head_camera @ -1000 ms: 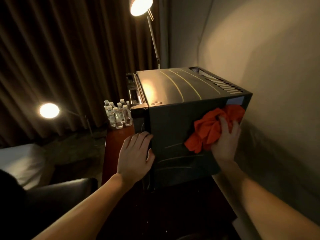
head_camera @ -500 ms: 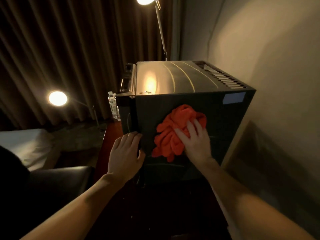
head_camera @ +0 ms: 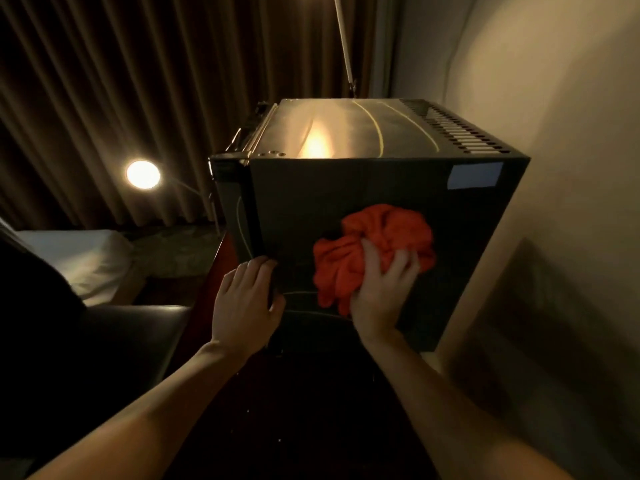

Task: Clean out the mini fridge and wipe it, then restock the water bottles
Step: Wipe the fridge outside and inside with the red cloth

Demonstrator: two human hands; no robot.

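Dim room: dark pleated curtain [head_camera: 121, 98] behind, one lit lamp [head_camera: 143, 174] at left, pale wall [head_camera: 571, 133] at right. Black mini fridge [head_camera: 381, 188] stands centre on a dark wooden top, close beside the wall.

Left hand [head_camera: 244, 303]: fingers wrapped over the fridge's near left corner edge, bracing it.

Right hand [head_camera: 382, 289]: fingers spread, pressing a bunched orange cloth [head_camera: 370, 247] flat against the fridge's side panel, below a blue label [head_camera: 476, 174].

Judgement: the cloth is soft and light, best kept bunched under the palm. The fridge looks rigid, heavy, smooth-sided; corner edges give the surest hold. Water bottles not visible.
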